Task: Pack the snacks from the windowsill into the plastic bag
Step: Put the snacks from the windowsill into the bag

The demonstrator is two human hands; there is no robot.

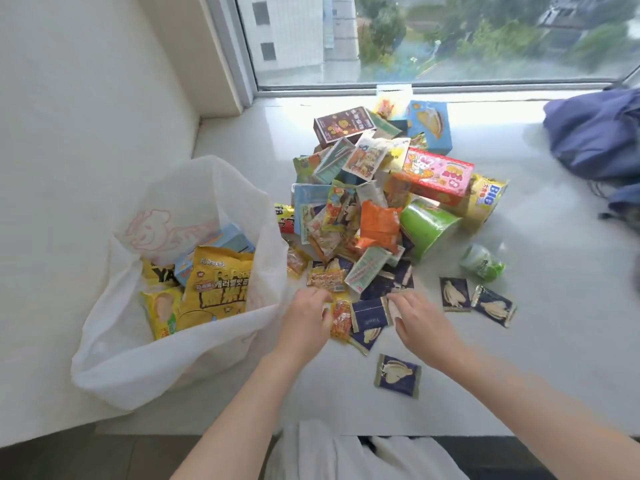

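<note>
A glossy white windowsill runs beneath a large window overlooking trees and buildings. At its left end stands an open white plastic bag, holding yellow packets and a blue box. A heap of snacks fills the middle; loose navy packets lie near the front edge, and a blue garment lies far right. The left hand bends its fingers against an orange packet — whether it grips, I cannot tell. The right hand, fingers spread and released, touches a navy sachet.
</note>
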